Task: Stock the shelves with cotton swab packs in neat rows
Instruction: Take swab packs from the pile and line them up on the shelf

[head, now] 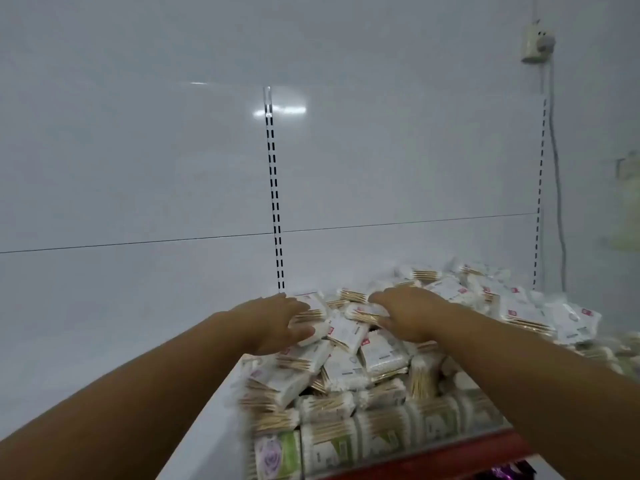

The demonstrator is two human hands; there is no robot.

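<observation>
A loose heap of cotton swab packs (pixel 349 362), white wrappers with wooden sticks showing, covers the right half of a white shelf (pixel 166 358). Along the front edge several packs (pixel 388 434) stand upright in a row. My left hand (pixel 273 323) lies on the heap's left top, fingers curled around a pack (pixel 311 318). My right hand (pixel 405 315) rests palm down on the packs just right of it, fingers spread over a pack (pixel 363 313); whether it grips that pack I cannot tell. Both forearms reach in from the bottom corners.
A slotted upright (pixel 275 202) runs down the white back panel behind the heap, with a second upright (pixel 540 188) at the right. A red shelf edge strip (pixel 450 455) lies under the front row. A wall socket (pixel 536 43) with a cable hangs top right.
</observation>
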